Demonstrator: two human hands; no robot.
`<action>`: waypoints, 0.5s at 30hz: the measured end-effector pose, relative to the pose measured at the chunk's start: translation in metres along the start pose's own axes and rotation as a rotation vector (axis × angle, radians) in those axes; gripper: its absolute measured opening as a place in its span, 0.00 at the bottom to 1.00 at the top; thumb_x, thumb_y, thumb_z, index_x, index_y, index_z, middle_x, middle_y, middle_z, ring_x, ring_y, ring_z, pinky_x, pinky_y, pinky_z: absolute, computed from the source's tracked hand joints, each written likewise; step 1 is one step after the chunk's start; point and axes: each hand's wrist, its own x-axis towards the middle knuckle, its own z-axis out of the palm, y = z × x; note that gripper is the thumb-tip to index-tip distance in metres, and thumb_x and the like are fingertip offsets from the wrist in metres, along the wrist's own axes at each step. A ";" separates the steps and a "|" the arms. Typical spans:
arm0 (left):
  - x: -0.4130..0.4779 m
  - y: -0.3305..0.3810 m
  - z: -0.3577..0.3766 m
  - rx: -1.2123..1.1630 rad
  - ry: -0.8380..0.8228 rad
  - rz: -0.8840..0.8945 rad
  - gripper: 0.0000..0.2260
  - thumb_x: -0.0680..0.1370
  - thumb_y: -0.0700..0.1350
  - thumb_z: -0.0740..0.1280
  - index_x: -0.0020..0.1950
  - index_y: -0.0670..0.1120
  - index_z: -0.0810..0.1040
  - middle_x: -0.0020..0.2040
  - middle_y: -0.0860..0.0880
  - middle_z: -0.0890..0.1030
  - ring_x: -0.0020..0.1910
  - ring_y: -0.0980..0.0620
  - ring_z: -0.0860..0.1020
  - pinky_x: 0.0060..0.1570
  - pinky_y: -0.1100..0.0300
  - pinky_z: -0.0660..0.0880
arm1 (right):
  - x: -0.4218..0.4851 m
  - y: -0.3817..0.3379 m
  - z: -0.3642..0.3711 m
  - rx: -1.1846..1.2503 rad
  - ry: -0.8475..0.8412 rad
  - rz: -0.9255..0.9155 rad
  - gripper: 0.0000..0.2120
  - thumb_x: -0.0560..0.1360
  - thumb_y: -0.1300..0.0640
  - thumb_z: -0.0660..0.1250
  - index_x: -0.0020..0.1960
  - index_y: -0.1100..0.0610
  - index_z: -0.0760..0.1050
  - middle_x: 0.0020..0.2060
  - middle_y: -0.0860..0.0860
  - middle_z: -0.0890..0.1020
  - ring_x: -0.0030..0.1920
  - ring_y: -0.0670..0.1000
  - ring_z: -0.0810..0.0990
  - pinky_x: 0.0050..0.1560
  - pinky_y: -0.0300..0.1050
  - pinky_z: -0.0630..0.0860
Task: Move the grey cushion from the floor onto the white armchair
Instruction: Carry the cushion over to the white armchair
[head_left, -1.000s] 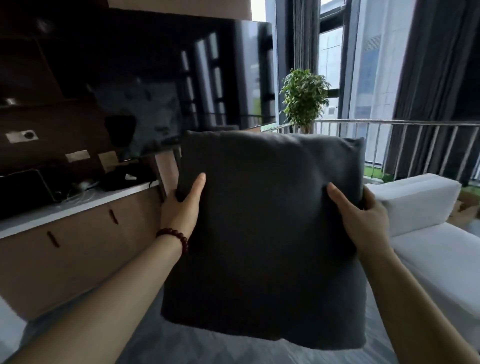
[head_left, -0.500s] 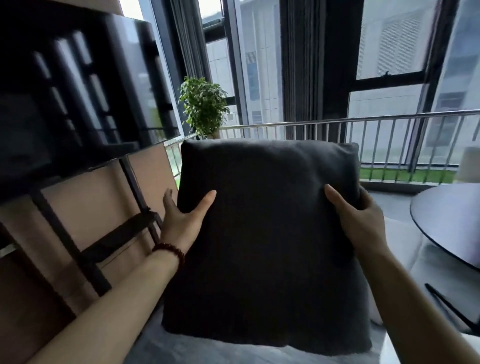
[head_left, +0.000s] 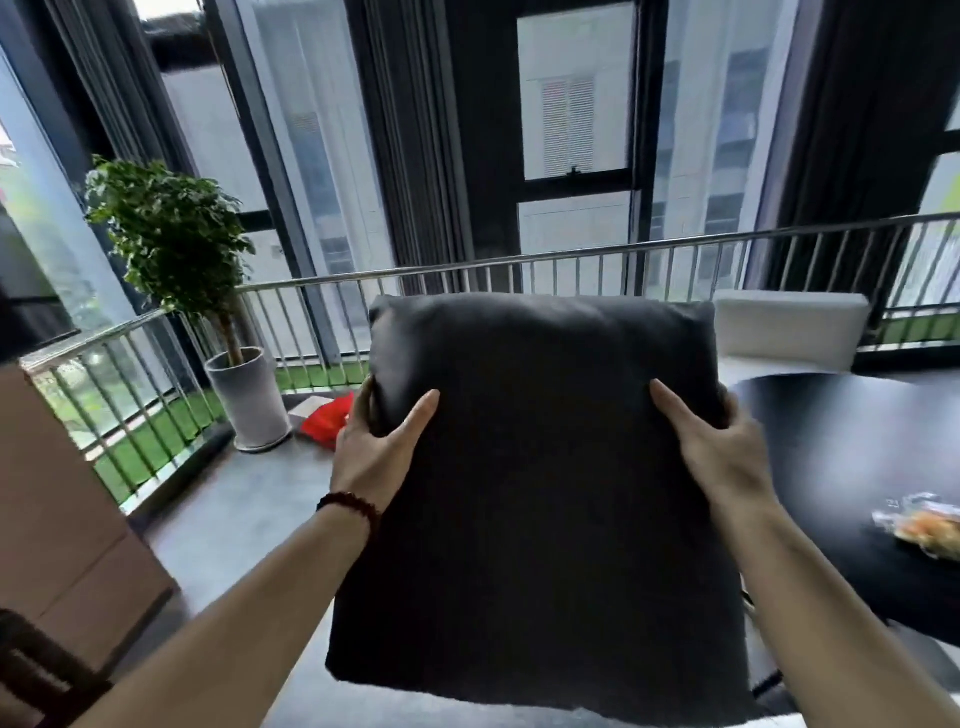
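Note:
The grey cushion (head_left: 540, 499) hangs upright in the air in front of me, held by both sides. My left hand (head_left: 374, 447) grips its left edge, thumb on the front face. My right hand (head_left: 711, 441) grips its right edge the same way. A white armchair (head_left: 789, 330) shows its backrest behind the cushion's upper right corner, next to the railing; its seat is hidden by the cushion and the table.
A round black table (head_left: 852, 467) stands at the right with a plastic-wrapped snack (head_left: 919, 530) on it. A potted plant (head_left: 249, 400) and a red item (head_left: 324, 423) sit on the floor at left by the metal railing (head_left: 467, 270). A wooden cabinet (head_left: 57, 509) lies far left.
My view has swung to the right: the TV and cabinet have slid out to the left, and the black table and the white armchair behind it have come into view. Both hands keep holding the cushion.

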 end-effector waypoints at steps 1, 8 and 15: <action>0.021 -0.006 0.016 -0.003 -0.025 -0.002 0.42 0.58 0.69 0.70 0.69 0.59 0.66 0.60 0.57 0.75 0.56 0.55 0.75 0.56 0.61 0.71 | 0.017 0.006 0.005 -0.008 0.017 0.005 0.18 0.60 0.34 0.72 0.44 0.43 0.77 0.43 0.38 0.82 0.45 0.41 0.80 0.49 0.42 0.76; 0.174 -0.049 0.125 -0.012 -0.184 0.061 0.42 0.58 0.69 0.70 0.70 0.56 0.66 0.58 0.59 0.74 0.56 0.59 0.73 0.55 0.65 0.67 | 0.140 0.055 0.058 0.008 0.161 0.051 0.16 0.66 0.40 0.73 0.50 0.45 0.77 0.42 0.39 0.80 0.42 0.40 0.79 0.37 0.35 0.73; 0.319 -0.073 0.225 -0.002 -0.374 0.028 0.44 0.59 0.70 0.69 0.72 0.57 0.63 0.67 0.56 0.71 0.62 0.58 0.69 0.55 0.66 0.62 | 0.258 0.088 0.108 -0.073 0.315 0.140 0.13 0.66 0.38 0.71 0.45 0.41 0.74 0.41 0.37 0.77 0.41 0.40 0.75 0.38 0.39 0.72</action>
